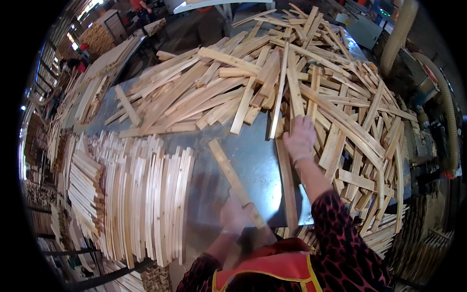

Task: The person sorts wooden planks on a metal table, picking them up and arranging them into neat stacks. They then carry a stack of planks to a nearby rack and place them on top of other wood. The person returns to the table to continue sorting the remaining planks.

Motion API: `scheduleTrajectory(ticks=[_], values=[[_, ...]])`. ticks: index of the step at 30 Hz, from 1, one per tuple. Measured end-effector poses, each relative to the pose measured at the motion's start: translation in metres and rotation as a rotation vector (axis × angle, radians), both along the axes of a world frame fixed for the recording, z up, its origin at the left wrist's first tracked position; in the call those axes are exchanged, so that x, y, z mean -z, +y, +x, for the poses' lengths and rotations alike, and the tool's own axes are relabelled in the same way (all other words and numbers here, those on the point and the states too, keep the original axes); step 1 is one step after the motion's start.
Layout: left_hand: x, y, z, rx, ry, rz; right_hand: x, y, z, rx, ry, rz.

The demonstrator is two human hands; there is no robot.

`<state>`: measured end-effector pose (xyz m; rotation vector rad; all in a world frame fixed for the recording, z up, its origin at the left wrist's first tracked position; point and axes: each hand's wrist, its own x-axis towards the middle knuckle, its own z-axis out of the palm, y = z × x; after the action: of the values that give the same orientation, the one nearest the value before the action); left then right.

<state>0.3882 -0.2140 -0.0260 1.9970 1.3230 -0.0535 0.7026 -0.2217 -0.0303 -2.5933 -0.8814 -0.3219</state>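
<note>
My left hand [235,214], smeared by motion, is closed around the lower part of a wooden slat [226,165]. That slat slants up and left over the grey metal tabletop [194,141]. Farther up and to the right, my right hand [300,139] lies at the near edge of a loose heap of slats [335,97]. Its fingers bend over the near end of a light slat [294,87]; the palm side is hidden. Below the right wrist, a darker slat [287,190] runs toward me along the table.
To the left, slats stand side by side in an even row [151,199], beside a stacked bundle [85,190]. More boards [92,87] lie farther left. A ribbed hose [399,39] and machinery are at the far right. Another person [141,7] stands in the left background.
</note>
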Motion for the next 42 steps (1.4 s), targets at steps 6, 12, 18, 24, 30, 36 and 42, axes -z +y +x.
scheduleTrajectory(ticks=[6, 12, 18, 24, 30, 36, 42], values=[[0.023, 0.014, -0.020, 0.052, 0.117, -0.006, 0.017, -0.016, -0.023, -0.084, 0.218, 0.175], [0.019, 0.018, -0.126, 0.123, 0.019, 0.064, 0.059, -0.069, -0.218, -0.241, 0.679, 0.225], [-0.002, 0.030, -0.216, 0.143, 0.085, 0.095, 0.036, -0.021, -0.265, -0.270, 0.478, -0.247], [0.005, 0.053, -0.248, 0.219, -0.004, 0.517, 0.028, -0.001, -0.347, -0.279, 1.335, 0.196], [0.014, 0.074, -0.232, 0.345, 0.094, 0.594, 0.065, 0.074, -0.338, -0.956, 1.017, -0.345], [0.034, 0.075, -0.209, 0.371, 0.256, 0.717, 0.011, 0.107, -0.088, -0.023, 0.186, 0.156], [0.035, 0.070, -0.180, 0.305, 0.347, 0.847, 0.011, 0.099, -0.001, 0.169, 0.545, 0.187]])
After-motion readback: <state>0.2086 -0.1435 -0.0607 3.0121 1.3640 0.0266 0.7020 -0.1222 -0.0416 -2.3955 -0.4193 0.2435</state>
